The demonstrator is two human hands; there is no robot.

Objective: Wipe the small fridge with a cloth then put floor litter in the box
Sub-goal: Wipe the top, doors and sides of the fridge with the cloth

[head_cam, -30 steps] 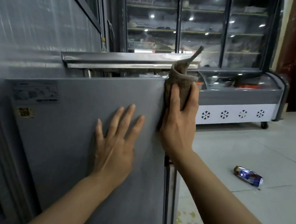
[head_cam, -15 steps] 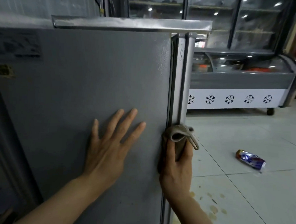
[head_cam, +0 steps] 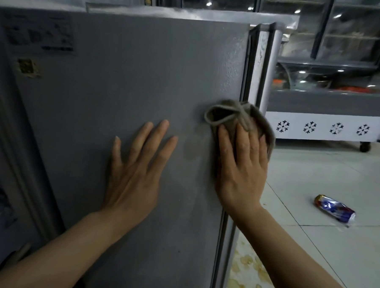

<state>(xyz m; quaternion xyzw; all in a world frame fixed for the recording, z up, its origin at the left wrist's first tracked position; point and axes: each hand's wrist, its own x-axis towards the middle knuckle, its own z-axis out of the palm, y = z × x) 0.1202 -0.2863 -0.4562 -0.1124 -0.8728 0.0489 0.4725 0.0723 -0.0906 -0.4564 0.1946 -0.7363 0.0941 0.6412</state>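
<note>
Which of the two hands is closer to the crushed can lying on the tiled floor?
Right. The right hand presses a brown cloth on the grey fridge side, nearest the crushed blue and red can. The left hand lies flat on the panel, farther away.

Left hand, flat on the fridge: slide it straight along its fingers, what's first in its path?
Left hand points up the fridge side: bare grey panel as far as the top edge, stickers well off to its left.

Two bare forearms reach forward. The left hand (head_cam: 132, 174) lies flat, fingers straight and spread. The right hand (head_cam: 241, 168) presses flat too, fingers straight and together, wrist slightly bent.
</note>
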